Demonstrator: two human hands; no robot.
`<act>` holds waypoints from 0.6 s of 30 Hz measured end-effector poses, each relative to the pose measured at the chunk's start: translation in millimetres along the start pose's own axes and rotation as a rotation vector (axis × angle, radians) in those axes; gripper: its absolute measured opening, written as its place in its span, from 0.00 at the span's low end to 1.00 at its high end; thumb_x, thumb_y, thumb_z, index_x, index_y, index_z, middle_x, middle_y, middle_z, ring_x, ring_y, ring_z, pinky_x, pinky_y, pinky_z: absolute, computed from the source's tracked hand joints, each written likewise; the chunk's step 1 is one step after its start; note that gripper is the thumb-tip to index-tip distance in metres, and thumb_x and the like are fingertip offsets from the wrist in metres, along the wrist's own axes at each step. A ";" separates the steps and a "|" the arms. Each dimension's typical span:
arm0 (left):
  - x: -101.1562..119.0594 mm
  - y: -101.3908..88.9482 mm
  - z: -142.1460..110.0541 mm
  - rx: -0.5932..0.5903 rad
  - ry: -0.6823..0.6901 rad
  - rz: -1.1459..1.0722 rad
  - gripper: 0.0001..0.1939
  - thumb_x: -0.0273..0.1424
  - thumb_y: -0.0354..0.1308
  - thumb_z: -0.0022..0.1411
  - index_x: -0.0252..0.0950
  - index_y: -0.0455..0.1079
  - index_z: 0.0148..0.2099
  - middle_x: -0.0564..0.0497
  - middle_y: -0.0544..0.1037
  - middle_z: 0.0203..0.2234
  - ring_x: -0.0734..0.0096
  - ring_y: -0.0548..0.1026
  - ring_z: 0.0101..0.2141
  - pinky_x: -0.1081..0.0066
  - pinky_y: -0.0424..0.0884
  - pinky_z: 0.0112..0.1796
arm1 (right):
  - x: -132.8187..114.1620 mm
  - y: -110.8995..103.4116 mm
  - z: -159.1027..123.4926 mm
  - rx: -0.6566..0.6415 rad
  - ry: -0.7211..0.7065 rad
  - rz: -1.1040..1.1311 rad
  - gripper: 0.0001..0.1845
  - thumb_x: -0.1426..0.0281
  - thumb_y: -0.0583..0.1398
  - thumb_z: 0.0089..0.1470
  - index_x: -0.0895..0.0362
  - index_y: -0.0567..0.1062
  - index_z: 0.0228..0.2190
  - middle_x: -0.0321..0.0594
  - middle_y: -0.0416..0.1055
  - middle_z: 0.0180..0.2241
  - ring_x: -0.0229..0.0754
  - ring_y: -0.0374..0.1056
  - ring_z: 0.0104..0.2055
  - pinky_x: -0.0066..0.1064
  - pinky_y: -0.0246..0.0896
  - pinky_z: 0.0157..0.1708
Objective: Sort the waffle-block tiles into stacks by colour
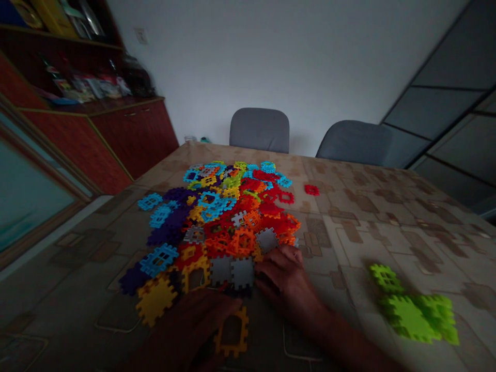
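A heap of flat interlocking plastic tiles (228, 217) in blue, purple, red, orange, yellow, grey and green covers the middle of the table. My right hand (284, 279) rests at the heap's near edge, its fingers curled against two joined grey tiles (232, 271). My left hand (197, 330) lies low at the near edge, dark and blurred, beside an orange frame tile (232, 335) and a yellow tile (156, 299). Whether the left hand holds anything does not show.
A cluster of joined lime-green tiles (413, 312) lies at the right. One red tile (311, 189) sits apart behind the heap. The patterned tablecloth (387, 222) covers the table. Two grey chairs (259, 129) stand at the far side; a wooden cabinet (116, 134) is left.
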State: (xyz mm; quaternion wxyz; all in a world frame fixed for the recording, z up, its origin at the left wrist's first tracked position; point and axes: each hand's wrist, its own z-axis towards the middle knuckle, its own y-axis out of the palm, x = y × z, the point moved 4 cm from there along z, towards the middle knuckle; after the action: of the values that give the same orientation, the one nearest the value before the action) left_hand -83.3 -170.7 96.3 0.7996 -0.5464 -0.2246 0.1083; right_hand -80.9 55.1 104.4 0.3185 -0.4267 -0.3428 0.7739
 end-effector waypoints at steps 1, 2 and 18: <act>1.8 -0.3 1.6 0.005 0.009 0.003 0.38 0.27 0.62 0.55 0.46 0.58 0.67 0.51 0.79 0.53 0.61 0.78 0.50 0.67 0.74 0.53 | 1.3 -0.1 0.4 0.008 0.006 -0.008 0.03 0.75 0.63 0.61 0.55 0.77 0.37 0.39 0.73 0.35 0.47 0.64 0.42 0.39 0.50 0.47; 2.8 -0.8 3.0 0.013 0.010 0.009 0.38 0.27 0.61 0.54 0.46 0.58 0.66 0.51 0.79 0.53 0.61 0.78 0.50 0.67 0.74 0.53 | 2.8 -0.8 0.9 0.020 0.015 -0.008 0.04 0.75 0.62 0.63 0.55 0.77 0.37 0.38 0.73 0.35 0.46 0.64 0.41 0.39 0.50 0.46; 6.8 -3.4 6.8 0.022 0.065 0.014 0.36 0.32 0.66 0.57 0.45 0.60 0.65 0.52 0.79 0.54 0.61 0.76 0.51 0.68 0.71 0.56 | 11.3 -2.7 20.2 -0.116 0.118 -0.347 0.21 0.74 0.65 0.58 0.54 0.75 0.53 0.48 0.72 0.47 0.55 0.65 0.49 0.50 0.54 0.52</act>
State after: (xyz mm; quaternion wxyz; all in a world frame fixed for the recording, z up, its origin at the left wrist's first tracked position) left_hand -80.8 -163.5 103.1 0.8117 -0.5423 -0.1933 0.0986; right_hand -103.0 60.4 109.6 0.4414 -0.4235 -0.4361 0.6600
